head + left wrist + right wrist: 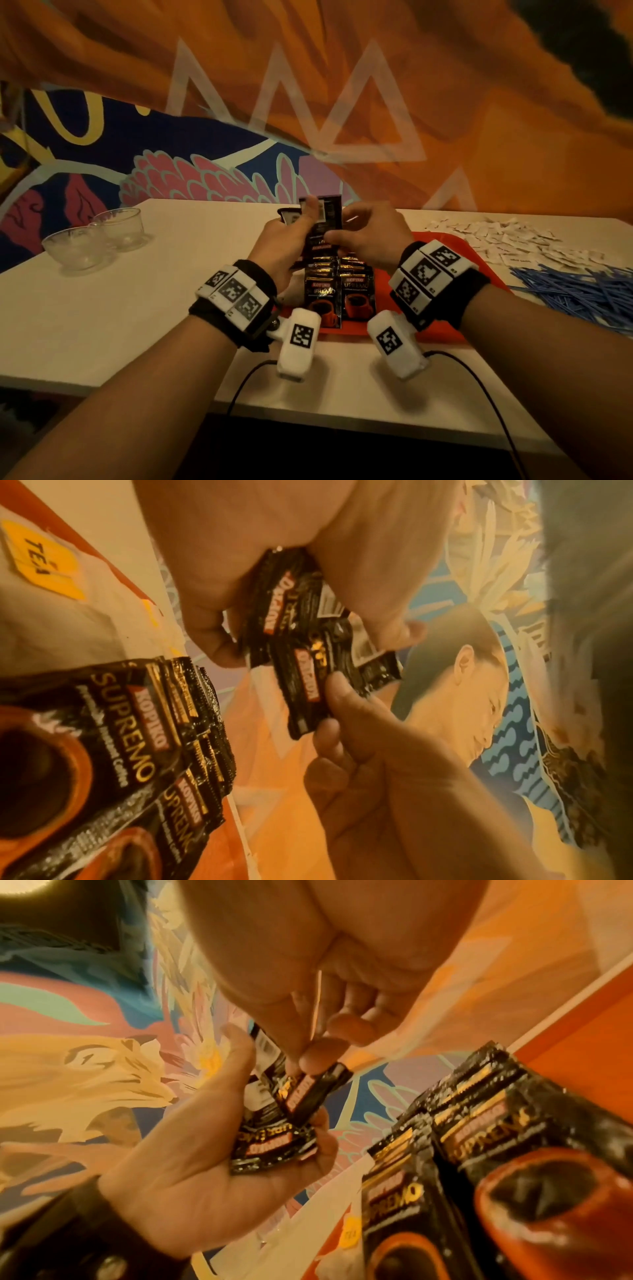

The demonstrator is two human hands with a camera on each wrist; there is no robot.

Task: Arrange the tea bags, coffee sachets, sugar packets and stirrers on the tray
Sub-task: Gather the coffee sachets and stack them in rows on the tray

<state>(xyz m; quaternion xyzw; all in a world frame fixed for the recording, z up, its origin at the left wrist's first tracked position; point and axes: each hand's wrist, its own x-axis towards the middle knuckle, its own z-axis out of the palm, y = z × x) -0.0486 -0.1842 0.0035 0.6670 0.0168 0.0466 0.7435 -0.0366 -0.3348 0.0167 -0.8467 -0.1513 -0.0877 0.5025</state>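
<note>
It looks like a café or hotel refreshment corner. A bold painted mural [212, 164] of feathers, a tiger and a face covers the wall behind a white table [102, 308] carrying a red serving tray [442, 329], heaps of sugar packets [507, 240], blue stirrers [575, 291] and two glass bowls [96, 236].

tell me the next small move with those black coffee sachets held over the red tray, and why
Probably the right hand should draw off the one black coffee sachet it pinches and lay it at the far end of the overlapping sachet rows on the red plastic tray. The left hand grips the rest of the bunch above those rows, so one is being separated.
</note>
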